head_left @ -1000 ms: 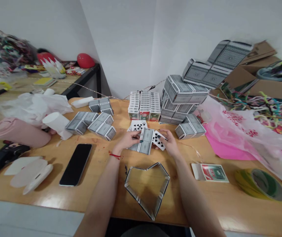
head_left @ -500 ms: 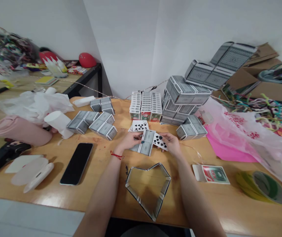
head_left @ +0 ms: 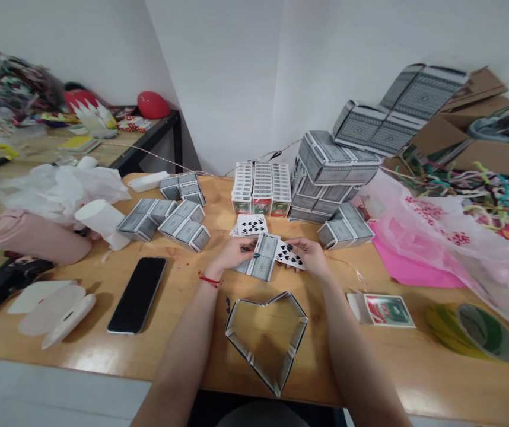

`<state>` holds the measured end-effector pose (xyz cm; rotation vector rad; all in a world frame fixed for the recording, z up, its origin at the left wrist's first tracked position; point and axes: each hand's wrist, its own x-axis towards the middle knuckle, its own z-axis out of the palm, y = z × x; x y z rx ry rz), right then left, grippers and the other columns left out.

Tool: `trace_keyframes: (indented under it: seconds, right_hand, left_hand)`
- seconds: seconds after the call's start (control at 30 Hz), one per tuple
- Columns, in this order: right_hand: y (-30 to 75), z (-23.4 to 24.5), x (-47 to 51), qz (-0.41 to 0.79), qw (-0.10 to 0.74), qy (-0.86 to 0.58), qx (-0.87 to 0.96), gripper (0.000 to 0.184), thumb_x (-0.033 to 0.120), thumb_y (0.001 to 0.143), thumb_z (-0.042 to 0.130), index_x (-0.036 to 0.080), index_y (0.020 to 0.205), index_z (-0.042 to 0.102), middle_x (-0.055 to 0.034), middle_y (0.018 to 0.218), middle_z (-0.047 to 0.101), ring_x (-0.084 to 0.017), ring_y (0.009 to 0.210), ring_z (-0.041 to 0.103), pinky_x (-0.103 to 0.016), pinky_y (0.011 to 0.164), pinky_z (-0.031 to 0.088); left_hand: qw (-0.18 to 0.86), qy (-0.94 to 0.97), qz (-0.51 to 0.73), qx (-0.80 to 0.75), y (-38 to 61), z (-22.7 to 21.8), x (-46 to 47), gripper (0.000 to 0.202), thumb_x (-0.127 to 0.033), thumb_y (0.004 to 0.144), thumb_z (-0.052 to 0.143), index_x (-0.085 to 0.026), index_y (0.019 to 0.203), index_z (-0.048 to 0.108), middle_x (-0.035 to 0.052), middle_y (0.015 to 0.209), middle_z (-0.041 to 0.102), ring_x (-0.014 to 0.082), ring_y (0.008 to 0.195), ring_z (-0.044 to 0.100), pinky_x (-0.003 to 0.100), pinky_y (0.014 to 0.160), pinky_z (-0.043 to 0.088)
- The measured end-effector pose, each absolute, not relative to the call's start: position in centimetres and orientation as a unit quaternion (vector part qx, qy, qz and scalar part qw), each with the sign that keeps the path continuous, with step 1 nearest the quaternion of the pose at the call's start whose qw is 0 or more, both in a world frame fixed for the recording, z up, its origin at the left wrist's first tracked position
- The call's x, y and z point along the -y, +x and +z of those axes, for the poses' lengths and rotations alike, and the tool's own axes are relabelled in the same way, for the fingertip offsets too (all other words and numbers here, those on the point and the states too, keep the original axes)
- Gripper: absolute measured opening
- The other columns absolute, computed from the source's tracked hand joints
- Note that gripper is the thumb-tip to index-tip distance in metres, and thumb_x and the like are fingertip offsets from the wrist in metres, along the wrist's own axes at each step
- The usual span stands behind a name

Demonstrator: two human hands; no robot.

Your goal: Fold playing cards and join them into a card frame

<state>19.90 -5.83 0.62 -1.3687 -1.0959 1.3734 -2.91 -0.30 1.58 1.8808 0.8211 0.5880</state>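
My left hand (head_left: 232,254) pinches a joined strip of grey-backed playing cards (head_left: 263,261) just above the wooden table (head_left: 178,302). My right hand (head_left: 310,256) grips a face-up spade card (head_left: 289,255) that butts against the strip's right end. A face-up black-suit card (head_left: 250,225) lies just behind them. Nearer to me, a heart-shaped frame of folded cards (head_left: 266,335) stands on edge on the table.
A black phone (head_left: 137,293) lies at the left, beside white plastic pieces (head_left: 56,305). Folded card blocks (head_left: 183,228), boxed decks (head_left: 261,190) and larger card structures (head_left: 334,172) stand behind. An empty card box (head_left: 381,309), tape rolls (head_left: 470,331) and a pink bag (head_left: 414,255) sit right.
Both hands have stayed at the card strip. My right hand has shifted the spade card slightly lower against the strip's end; the view itself wobbled a little.
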Motion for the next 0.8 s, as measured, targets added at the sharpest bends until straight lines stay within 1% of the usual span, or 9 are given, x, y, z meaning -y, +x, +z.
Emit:
trace_keyframes:
  seconds: [0.13,0.27,0.47,0.57,0.63,0.7,0.77,0.8]
  right_hand:
    - [20.1,0.5,5.8,0.555,0.433,-0.552,0.447,0.025,0.034,0.07,0.056,0.019,0.09,0.057,-0.0035,0.063,0.066,-0.02,0.045,0.062,-0.023,0.027,0.041]
    - [19.8,0.6,5.9,0.541,0.424,-0.563,0.46,0.025,0.034,0.071,0.054,0.018,0.09,0.056,-0.0026,0.061,0.064,-0.018,0.043,0.061,-0.021,0.026,0.039]
    - [19.2,0.2,5.8,0.515,0.462,-0.572,0.441,0.022,0.035,0.071,0.055,0.019,0.085,0.051,-0.0007,0.059,0.062,-0.016,0.039,0.058,-0.025,0.03,0.044]
    - [19.0,0.0,5.7,0.51,0.468,-0.578,0.434,0.021,0.035,0.07,0.055,0.019,0.083,0.05,-0.0007,0.06,0.062,-0.015,0.038,0.057,-0.026,0.031,0.046]
    - [19.1,-0.1,5.7,0.515,0.477,-0.571,0.425,0.024,0.035,0.068,0.058,0.02,0.085,0.05,-0.0012,0.067,0.063,-0.015,0.041,0.058,-0.028,0.034,0.048]
    - [19.4,0.0,5.7,0.521,0.494,-0.559,0.414,0.032,0.033,0.065,0.062,0.02,0.091,0.05,-0.0012,0.073,0.063,-0.015,0.046,0.06,-0.028,0.037,0.05]
    - [19.8,0.0,5.6,0.526,0.519,-0.545,0.396,0.038,0.033,0.063,0.064,0.021,0.096,0.049,-0.0012,0.075,0.063,-0.016,0.05,0.061,-0.028,0.04,0.051]
    - [19.9,0.1,5.6,0.532,0.53,-0.536,0.387,0.039,0.034,0.063,0.064,0.02,0.096,0.049,-0.0015,0.075,0.063,-0.016,0.053,0.062,-0.028,0.041,0.052]
  left_hand:
    - [0.477,0.774,0.236,-0.342,-2.9,1.7,0.5,0.036,-0.02,0.071,0.057,-0.013,0.106,0.06,0.0062,0.092,0.066,0.0142,0.075,0.058,0.024,0.07,0.045]
    - [0.485,0.771,0.235,-0.34,-2.8,1.6,0.5,0.034,-0.022,0.071,0.058,-0.013,0.104,0.061,0.0059,0.09,0.066,0.0143,0.074,0.058,0.025,0.07,0.045]
    - [0.471,0.775,0.244,-0.344,-2.8,1.5,0.3,0.039,-0.021,0.071,0.058,-0.013,0.109,0.058,0.0053,0.089,0.066,0.0147,0.076,0.057,0.024,0.069,0.044]
    - [0.463,0.779,0.241,-0.348,-2.7,1.5,0.3,0.036,-0.021,0.071,0.058,-0.012,0.105,0.06,0.0049,0.084,0.066,0.0135,0.071,0.057,0.023,0.066,0.044]
    - [0.463,0.779,0.242,-0.349,-2.7,1.5,0.4,0.037,-0.02,0.071,0.058,-0.012,0.107,0.059,0.0045,0.083,0.066,0.0126,0.068,0.056,0.022,0.066,0.044]
    - [0.464,0.773,0.25,-0.352,-2.8,1.6,0.4,0.041,-0.019,0.07,0.058,-0.013,0.111,0.057,0.0046,0.085,0.066,0.0128,0.07,0.056,0.023,0.067,0.044]
    - [0.461,0.763,0.267,-0.366,-2.9,1.5,0.3,0.043,-0.02,0.07,0.059,-0.013,0.112,0.056,0.0047,0.088,0.066,0.0136,0.074,0.057,0.024,0.07,0.045]
    - [0.457,0.756,0.278,-0.378,-3.0,1.4,0.3,0.043,-0.021,0.07,0.059,-0.013,0.112,0.056,0.0048,0.088,0.066,0.014,0.076,0.057,0.024,0.071,0.045]
